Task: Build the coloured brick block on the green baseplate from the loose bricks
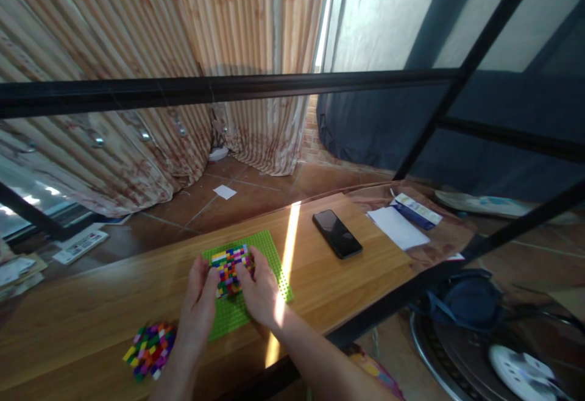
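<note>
You are holding a multicoloured brick block (pixel 231 269) between your left hand (pixel 200 290) and right hand (pixel 262 290) over a green baseplate (pixel 228 317); loose bricks (pixel 150 350) are lying by your left forearm (pixel 181 352), a phone (pixel 337 234) resting on the table (pixel 320 288).

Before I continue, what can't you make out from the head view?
All in the head view:
Block: right side, hidden by right hand.
Plate: area behind the block, covered by it.
Pile: right edge, behind left forearm.
Right forearm: cut off by bottom edge.
Packet: print, too small.
</note>
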The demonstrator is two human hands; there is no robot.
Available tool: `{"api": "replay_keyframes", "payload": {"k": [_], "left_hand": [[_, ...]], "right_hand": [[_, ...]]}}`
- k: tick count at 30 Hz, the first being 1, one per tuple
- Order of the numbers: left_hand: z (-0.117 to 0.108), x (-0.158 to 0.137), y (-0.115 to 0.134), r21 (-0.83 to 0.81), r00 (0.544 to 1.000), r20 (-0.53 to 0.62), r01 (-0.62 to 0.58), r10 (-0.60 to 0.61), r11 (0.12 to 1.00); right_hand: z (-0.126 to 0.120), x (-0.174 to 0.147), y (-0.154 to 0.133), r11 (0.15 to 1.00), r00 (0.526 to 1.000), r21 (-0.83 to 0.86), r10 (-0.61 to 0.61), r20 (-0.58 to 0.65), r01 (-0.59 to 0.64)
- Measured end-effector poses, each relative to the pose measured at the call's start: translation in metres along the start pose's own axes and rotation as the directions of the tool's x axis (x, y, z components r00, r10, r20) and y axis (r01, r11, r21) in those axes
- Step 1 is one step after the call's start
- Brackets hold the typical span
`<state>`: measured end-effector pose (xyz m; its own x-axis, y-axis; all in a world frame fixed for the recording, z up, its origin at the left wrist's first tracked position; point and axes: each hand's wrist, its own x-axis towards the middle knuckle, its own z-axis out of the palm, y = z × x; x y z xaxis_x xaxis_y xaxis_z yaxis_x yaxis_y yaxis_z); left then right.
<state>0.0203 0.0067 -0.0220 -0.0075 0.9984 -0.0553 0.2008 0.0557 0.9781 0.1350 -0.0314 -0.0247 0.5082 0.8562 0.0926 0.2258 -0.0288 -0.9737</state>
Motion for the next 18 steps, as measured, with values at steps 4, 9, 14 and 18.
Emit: {"api": "replay_keyframes", "payload": {"k": [4,9,14,18], "left_hand": [[0.010,-0.001,0.007,0.018,0.997,-0.014,0.078,-0.078,0.997],[0.019,-0.005,0.014,0.041,0.988,-0.072,0.142,-0.138,0.989],[0.022,-0.003,0.010,-0.117,0.984,-0.042,0.170,-0.175,0.979],[0.021,0.000,0.002,-0.103,0.988,-0.047,0.142,-0.148,0.984]], "right_hand": [[0.009,-0.003,-0.006,0.999,0.999,0.023,0.038,0.020,-0.039],[0.008,0.000,-0.007,0.994,0.993,0.048,0.098,0.060,-0.101],[0.011,0.001,-0.006,0.995,0.995,0.056,0.085,0.057,-0.088],[0.015,-0.001,-0.003,0.997,0.999,0.060,0.048,0.021,-0.049]]}}
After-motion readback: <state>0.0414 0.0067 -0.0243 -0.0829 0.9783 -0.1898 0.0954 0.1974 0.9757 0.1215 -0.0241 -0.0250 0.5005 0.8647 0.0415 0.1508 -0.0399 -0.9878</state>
